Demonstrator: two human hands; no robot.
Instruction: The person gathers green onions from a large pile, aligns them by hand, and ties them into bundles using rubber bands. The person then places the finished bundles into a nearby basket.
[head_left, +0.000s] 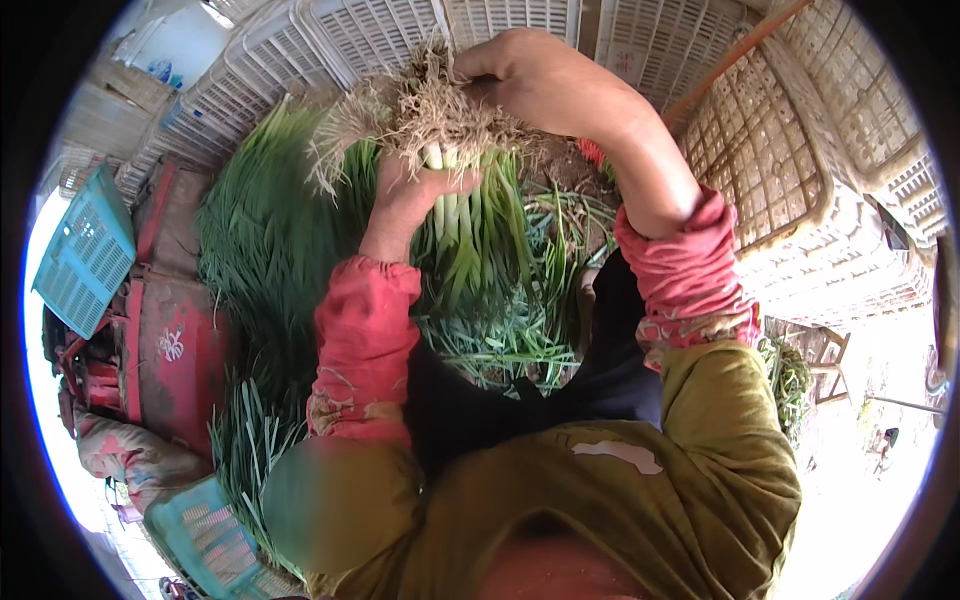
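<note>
My left hand (409, 196) is wrapped around a bunch of green allium stalks (452, 214), just below their roots. The bunch has pale stem bases, and its leaves hang down towards my lap. Tangled tan roots (450, 120) spread out above my left hand. At the upper right of these roots is my right hand (517, 79), curled against them with its fingertips hidden. Left of the bunch lies a large heap of long green leaves (262, 202). Loose leaf trimmings (502, 337) cover the ground between my legs.
White plastic crates (367, 34) line the far side, and more stacked crates (765, 142) stand at the right. A reddish pole (731, 64) leans there. Along the left are a worn red metal machine (176, 352), a blue crate (90, 251) and a teal crate (206, 536).
</note>
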